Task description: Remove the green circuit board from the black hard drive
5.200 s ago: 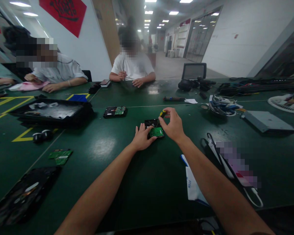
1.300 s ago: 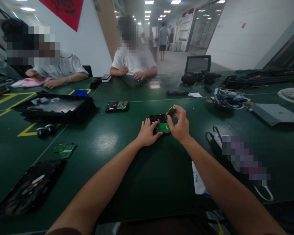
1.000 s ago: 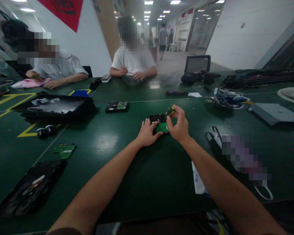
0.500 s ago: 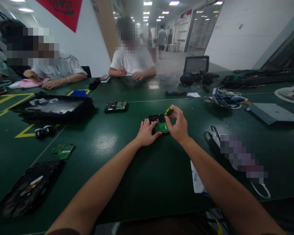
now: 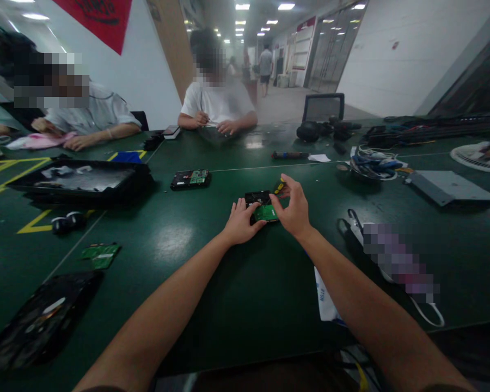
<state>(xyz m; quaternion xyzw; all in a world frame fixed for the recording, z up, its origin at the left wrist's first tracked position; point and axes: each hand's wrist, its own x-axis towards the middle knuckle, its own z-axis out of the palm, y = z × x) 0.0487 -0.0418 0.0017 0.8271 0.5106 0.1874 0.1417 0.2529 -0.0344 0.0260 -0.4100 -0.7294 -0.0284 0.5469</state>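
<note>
1. The long dark green table (image 5: 245, 294) carries everything. The black metal hard drive (image 5: 255, 197) lies flat on it, straight ahead of the person.
2. A wide black plastic tray (image 5: 77, 182) sits well left of that drive. A second black hard drive (image 5: 190, 178) lies between the two, apart from both.
3. The left hand (image 5: 240, 224) rests at the drive's near left corner. Its fingers (image 5: 239, 207) are spread flat against the casing and closed around nothing.
4. The right hand (image 5: 294, 211) is at the drive's right side, fingers (image 5: 289, 184) pinched shut on a tool handle.
5. A green rectangular circuit board (image 5: 264, 213) covers the drive's near half, between the two hands.
6. The small yellow-and-black screwdriver (image 5: 279, 187) tilts down toward the drive's right edge, its tip hidden. The step in hand looks like working a screw on the board. A turn calls for the tip seated square and the left hand pressing the drive down.
</note>
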